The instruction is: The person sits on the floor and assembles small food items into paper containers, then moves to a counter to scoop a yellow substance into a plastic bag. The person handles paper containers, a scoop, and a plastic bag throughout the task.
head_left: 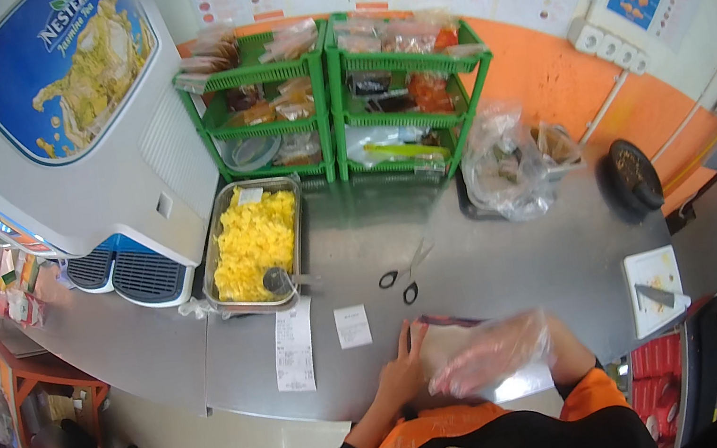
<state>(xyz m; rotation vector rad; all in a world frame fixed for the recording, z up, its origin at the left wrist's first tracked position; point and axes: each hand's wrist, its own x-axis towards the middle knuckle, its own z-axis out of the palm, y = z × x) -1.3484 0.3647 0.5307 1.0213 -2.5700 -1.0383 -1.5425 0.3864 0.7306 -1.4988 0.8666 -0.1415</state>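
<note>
At the front edge of the steel counter lies a flat whitish-beige piece [441,337] with a dark reddish strip along its far edge; I cannot make out what it is. My left hand [398,372] rests at its left side, bare, with fingers stretched forward and apart. A loose clear plastic glove covers my right hand [494,355], which reaches leftward over the piece with its fingers extended. The glove blurs the fingertips, and both hands hide much of the piece. Ahead of them, black-handled scissors [407,276] lie with their blades spread.
Two receipts, one long [294,346] and one short [353,327], lie left of my hands. Behind them stands a metal tray [295,199] of yellow food. Green racks [325,86] hold bagged goods. A knife [661,295] lies on a white cutting board [639,266] at right.
</note>
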